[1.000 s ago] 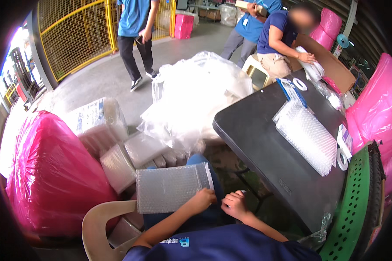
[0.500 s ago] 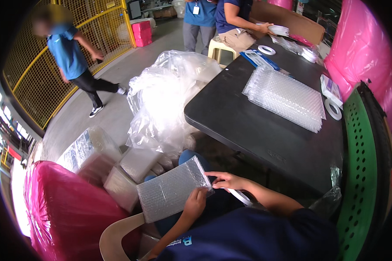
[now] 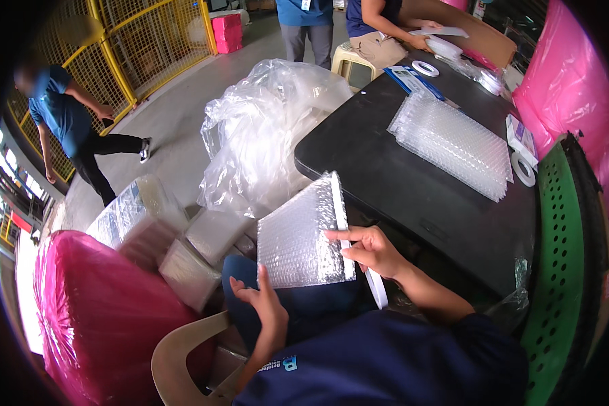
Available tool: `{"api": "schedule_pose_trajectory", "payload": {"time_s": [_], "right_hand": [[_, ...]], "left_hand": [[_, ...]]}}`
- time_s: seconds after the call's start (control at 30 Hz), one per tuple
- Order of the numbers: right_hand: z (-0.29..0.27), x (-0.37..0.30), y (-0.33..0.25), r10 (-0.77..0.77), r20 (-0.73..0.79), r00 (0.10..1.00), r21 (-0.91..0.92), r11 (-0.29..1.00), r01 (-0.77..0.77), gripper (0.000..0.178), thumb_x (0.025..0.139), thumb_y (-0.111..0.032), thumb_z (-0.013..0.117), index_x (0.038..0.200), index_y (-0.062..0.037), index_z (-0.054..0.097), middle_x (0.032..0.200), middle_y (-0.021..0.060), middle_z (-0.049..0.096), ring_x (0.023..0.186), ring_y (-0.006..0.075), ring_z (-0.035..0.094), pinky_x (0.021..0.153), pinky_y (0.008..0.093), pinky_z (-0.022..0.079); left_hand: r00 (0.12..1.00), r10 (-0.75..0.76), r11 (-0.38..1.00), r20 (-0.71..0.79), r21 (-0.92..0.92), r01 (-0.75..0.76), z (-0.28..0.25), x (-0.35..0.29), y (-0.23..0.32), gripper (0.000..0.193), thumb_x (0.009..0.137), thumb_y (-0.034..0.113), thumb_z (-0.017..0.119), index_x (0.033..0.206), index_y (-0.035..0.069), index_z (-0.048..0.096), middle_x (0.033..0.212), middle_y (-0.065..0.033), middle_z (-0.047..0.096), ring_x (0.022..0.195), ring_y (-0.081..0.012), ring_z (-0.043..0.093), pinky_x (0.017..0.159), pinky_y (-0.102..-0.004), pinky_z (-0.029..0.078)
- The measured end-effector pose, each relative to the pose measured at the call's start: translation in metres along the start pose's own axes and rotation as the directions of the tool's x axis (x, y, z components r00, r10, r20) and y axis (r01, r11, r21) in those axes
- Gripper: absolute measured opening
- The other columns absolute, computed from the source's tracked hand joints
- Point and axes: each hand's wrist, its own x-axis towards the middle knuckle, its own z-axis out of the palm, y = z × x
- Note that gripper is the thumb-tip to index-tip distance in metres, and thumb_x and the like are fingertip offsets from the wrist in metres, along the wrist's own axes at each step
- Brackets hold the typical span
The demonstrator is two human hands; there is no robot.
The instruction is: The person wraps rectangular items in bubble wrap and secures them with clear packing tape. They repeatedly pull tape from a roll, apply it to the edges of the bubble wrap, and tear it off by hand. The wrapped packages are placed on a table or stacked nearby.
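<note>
A clear bubble-wrap pouch is raised over my lap, tilted, with a white tape strip along its right edge. My right hand grips that edge, its index finger lying across the front of the pouch. A roll of white tape hangs below the right hand. Beside the pouch's lower left corner is my left hand, palm turned up and fingers apart, with nothing in it. Its thumb comes close to the lower edge; whether it touches I cannot tell.
The black table carries stacked bubble-wrap sheets and tape rolls. Clear plastic heaps beyond my knees; wrapped packs and a pink bag lie left. A green perforated panel stands right. Other people are nearby.
The pouch has moved up and right and now stands more upright. My left hand has let go of its lower edge and opened. A person at the left has walked further left.
</note>
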Motion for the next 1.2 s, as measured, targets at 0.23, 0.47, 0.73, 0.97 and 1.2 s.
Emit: {"api": "schedule_pose_trajectory", "payload": {"time_s": [0.23,0.47,0.73,0.97,1.2], "right_hand": [[-0.022,-0.041,0.061,0.313,-0.204,0.927,0.084,0.949,-0.302,0.036,0.084,-0.005,0.055,0.119,-0.0013,0.064,0.097,0.0041,0.070,0.049,0.0005,0.042,0.043,0.0182,0.038],[-0.041,-0.056,0.046,0.303,-0.110,0.947,-0.427,0.846,-0.320,0.031,0.083,-0.008,0.062,0.113,-0.0071,0.069,0.091,0.0058,0.067,0.072,0.0098,0.058,0.065,0.0244,0.046],[-0.041,0.041,0.109,0.421,0.086,0.903,-0.265,0.884,-0.386,0.034,0.080,-0.013,0.066,0.114,-0.0118,0.069,0.095,0.0041,0.067,0.079,0.0112,0.060,0.063,0.0261,0.048],[-0.032,0.044,0.120,0.390,0.274,0.879,-0.103,0.921,-0.376,0.026,0.080,-0.014,0.066,0.103,-0.0041,0.070,0.086,0.0002,0.063,0.057,0.0027,0.049,0.048,0.0180,0.037],[-0.026,0.044,-0.057,0.043,-0.188,0.981,0.309,0.951,0.017,0.033,0.089,-0.019,0.059,0.117,-0.0016,0.061,0.077,-0.0004,0.055,0.063,0.0050,0.049,0.052,0.0183,0.039]], "left_hand": [[0.320,-0.694,0.223,0.644,-0.231,0.947,-0.021,-0.008,-0.048,0.088,0.087,0.034,0.068,0.150,0.026,0.007,0.143,-0.0157,0.025,0.136,-0.0358,0.027,0.104,-0.0623,0.029],[0.804,-0.325,0.902,0.498,-0.091,0.421,0.008,0.002,-0.026,0.053,0.095,0.013,0.054,0.139,0.022,0.026,0.108,-0.0024,0.051,0.093,-0.0122,0.053,0.078,-0.0346,0.044],[0.635,-0.296,0.944,0.713,0.117,0.308,-0.017,0.040,-0.043,0.040,0.097,0.010,0.050,0.136,0.017,0.042,0.093,0.0014,0.053,0.083,-0.0061,0.050,0.074,-0.0243,0.040],[0.535,-0.337,0.922,0.775,0.156,0.355,-0.019,0.037,-0.018,0.053,0.098,0.034,0.051,0.145,0.018,0.034,0.121,-0.0069,0.055,0.103,-0.0175,0.057,0.088,-0.0358,0.047],[0.606,0.129,0.497,0.785,-0.579,0.646,-0.033,0.086,-0.013,0.063,0.095,0.060,0.036,0.150,0.033,0.020,0.129,-0.0067,0.054,0.110,-0.0207,0.056,0.090,-0.0392,0.050]]}}
